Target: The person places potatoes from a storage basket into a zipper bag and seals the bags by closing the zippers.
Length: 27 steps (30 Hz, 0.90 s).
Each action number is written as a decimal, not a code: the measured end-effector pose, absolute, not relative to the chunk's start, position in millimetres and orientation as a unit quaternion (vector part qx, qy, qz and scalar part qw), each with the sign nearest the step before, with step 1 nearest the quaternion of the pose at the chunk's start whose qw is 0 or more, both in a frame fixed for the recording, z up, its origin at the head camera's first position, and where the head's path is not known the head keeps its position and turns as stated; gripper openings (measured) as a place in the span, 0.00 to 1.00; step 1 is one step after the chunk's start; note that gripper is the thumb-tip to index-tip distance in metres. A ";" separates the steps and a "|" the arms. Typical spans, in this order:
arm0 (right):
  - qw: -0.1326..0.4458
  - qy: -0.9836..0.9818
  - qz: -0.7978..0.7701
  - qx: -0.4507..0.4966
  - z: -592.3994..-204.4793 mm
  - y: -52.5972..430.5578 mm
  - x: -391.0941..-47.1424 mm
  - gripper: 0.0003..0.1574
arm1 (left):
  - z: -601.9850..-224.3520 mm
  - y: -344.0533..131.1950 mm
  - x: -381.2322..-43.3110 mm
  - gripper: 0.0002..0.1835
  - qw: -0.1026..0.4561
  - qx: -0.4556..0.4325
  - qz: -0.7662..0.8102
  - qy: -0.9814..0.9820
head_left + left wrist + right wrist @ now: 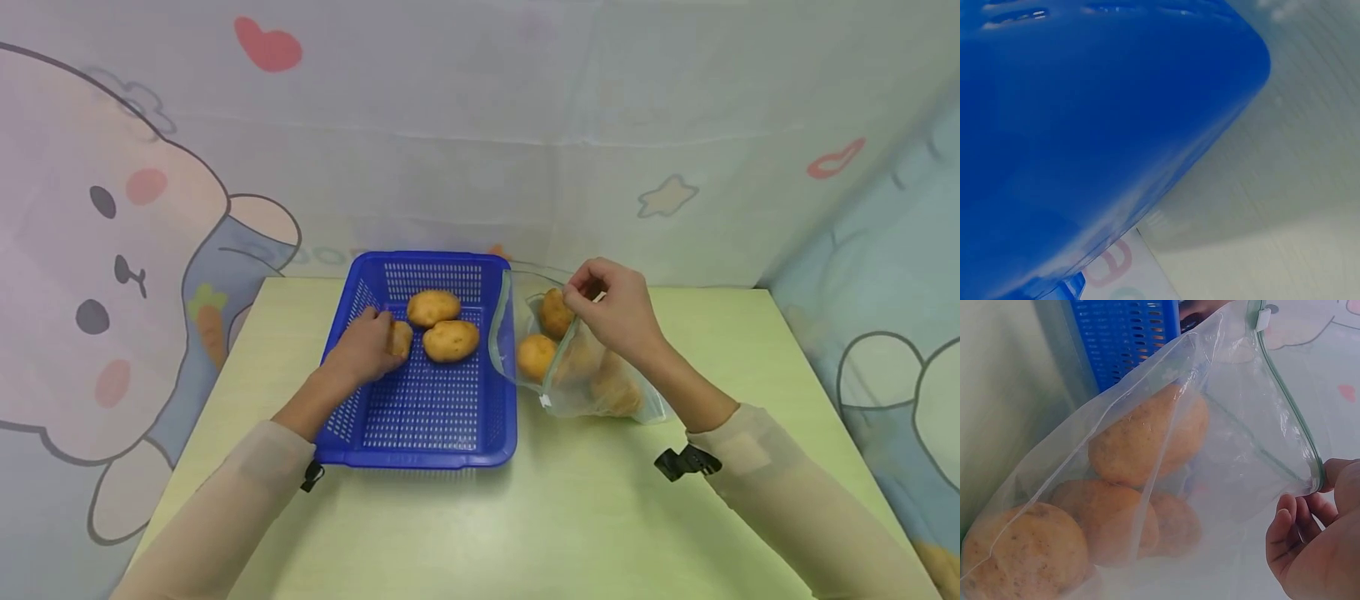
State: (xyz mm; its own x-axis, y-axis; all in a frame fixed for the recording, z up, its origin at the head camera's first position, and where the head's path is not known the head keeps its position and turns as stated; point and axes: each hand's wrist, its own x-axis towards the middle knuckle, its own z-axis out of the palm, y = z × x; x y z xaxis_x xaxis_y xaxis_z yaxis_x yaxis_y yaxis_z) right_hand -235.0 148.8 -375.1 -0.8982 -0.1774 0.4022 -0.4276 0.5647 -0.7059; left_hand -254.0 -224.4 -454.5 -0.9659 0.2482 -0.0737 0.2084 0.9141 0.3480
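Inside the blue plastic basket (420, 459), my left hand (365, 346) grips a potato (401, 339) near the left wall. Two more potatoes lie beside it, an upper potato (433, 307) and a lower potato (451, 341). To the basket's right is a clear zip bag (652, 406) with a green-edged mouth and a white slider (1264, 319). Several potatoes (1147, 437) are in the bag. My right hand (618, 307) pinches the rim of its mouth, which stands open toward the basket. Only the basket's outer side (1085, 112) fills most of the left wrist view; the left hand is hidden there.
Basket and bag sit on a pale yellow-green table (465, 533). A cartoon-printed cloth (465, 183) hangs behind the table's back edge and continues along the right side. The bag's mouth lies against the basket's right rim.
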 end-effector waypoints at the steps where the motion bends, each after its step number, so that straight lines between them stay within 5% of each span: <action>1: 0.145 -0.873 0.433 0.173 -375.0 149.0 -234.9 0.04 | -451.0 -223.8 -253.7 0.38 0.057 0.119 0.179 0.975; 15: 0.149 -0.876 0.426 0.169 -375.7 152.0 -235.1 0.04 | -371.1 -178.7 -227.6 0.37 0.004 0.238 0.306 0.922; 27: 0.140 -0.875 0.429 0.177 -375.5 147.5 -235.4 0.04 | -391.6 -198.4 -230.7 0.37 0.035 0.227 0.355 0.906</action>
State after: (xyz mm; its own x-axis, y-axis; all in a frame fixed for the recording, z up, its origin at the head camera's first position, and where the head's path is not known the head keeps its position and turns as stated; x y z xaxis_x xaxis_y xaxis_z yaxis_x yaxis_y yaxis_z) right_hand -235.4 147.5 -375.5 -0.8987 -0.1891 0.3957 -0.4287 0.5688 -0.7019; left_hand -230.7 -198.4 -391.6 -0.8943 0.4364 0.0984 0.3873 0.6451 0.6586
